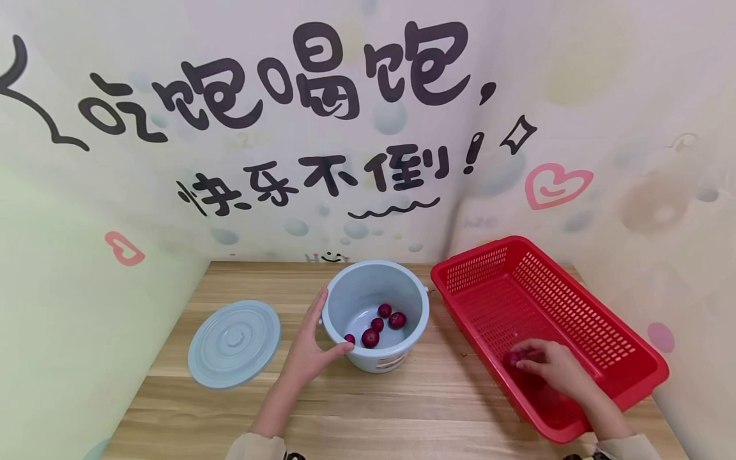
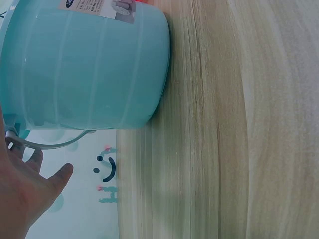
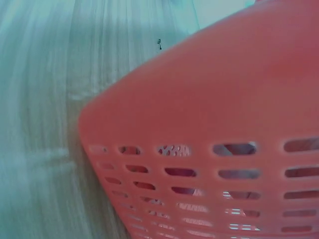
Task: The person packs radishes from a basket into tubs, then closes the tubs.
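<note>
A light blue bucket (image 1: 374,361) stands in the middle of the table with several small dark red round fruits (image 1: 370,337) at its bottom; their exact kind is unclear. My left hand (image 1: 309,354) rests spread against the bucket's left side, thumb at the front rim. In the left wrist view, its fingers (image 2: 61,178) look fairly straight beside the wire handle (image 2: 55,146). Inside a red perforated basket (image 1: 477,305) on the right, my right hand (image 1: 553,365) pinches a dark red fruit (image 1: 512,359) between thumb and fingers. The basket wall (image 3: 199,104) mostly hides this hand in the right wrist view.
A round light blue lid (image 1: 234,345) lies on the wooden table (image 1: 368,415), left of the bucket. Behind the table stands a wall (image 1: 276,243) with large black writing. The basket's long raised sides surround my right hand, and side walls flank the table.
</note>
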The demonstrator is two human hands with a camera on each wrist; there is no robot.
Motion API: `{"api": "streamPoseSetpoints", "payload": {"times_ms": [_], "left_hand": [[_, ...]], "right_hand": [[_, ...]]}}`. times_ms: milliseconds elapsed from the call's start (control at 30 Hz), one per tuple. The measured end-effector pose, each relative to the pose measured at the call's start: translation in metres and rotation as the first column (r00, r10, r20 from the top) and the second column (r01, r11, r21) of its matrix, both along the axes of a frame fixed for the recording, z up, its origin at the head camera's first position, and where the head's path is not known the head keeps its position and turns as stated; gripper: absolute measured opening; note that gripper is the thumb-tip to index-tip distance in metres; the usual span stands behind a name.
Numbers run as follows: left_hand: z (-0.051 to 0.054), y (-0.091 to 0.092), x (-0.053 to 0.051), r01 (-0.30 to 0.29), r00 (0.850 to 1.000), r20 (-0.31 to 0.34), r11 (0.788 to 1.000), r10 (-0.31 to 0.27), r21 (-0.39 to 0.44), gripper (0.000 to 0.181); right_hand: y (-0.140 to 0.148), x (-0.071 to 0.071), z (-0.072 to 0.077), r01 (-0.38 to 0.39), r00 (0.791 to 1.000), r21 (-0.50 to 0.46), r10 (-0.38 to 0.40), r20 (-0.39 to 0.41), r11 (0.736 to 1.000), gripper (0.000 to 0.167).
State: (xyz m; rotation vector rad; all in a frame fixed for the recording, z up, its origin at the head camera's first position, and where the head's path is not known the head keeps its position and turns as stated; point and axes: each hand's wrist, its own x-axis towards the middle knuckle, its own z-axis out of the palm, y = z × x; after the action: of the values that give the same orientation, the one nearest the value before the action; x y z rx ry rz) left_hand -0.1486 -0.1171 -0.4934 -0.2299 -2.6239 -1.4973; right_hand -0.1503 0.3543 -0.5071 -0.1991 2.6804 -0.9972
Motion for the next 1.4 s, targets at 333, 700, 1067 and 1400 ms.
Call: {"api": "streamPoseSetpoints", "payload": {"times_ms": [333, 700, 1067, 1400], "left_hand": [[-0.002, -0.001, 0.001, 0.01, 1.0, -0.015, 1.0, -0.01, 0.001, 0.111], [-0.003, -0.001, 0.002, 0.005, 1.0, -0.012, 1.0, -0.005, -0.009, 0.111], [-0.002, -0.001, 0.0, 0.002, 1.0, -0.014, 1.0, -0.002, -0.007, 0.111], [0.001, 0.001, -0.001, 0.007, 1.0, -0.015, 1.0, -0.007, -0.001, 0.11]], "right_hand": [[0.003, 0.002, 0.002, 0.076, 0.993, -0.192, -0.091, -0.07, 0.978, 0.031], [-0.005, 0.013, 0.033, 0.159, 0.978, -0.403, -0.199, -0.06, 0.901, 0.038], [-0.041, 0.015, 0.065, 0.046, 0.975, -0.492, -0.147, -0.168, 0.869, 0.028], [-0.072, 0.01, 0.072, 0.018, 0.97, -0.488, -0.134, -0.202, 0.872, 0.029]]}}
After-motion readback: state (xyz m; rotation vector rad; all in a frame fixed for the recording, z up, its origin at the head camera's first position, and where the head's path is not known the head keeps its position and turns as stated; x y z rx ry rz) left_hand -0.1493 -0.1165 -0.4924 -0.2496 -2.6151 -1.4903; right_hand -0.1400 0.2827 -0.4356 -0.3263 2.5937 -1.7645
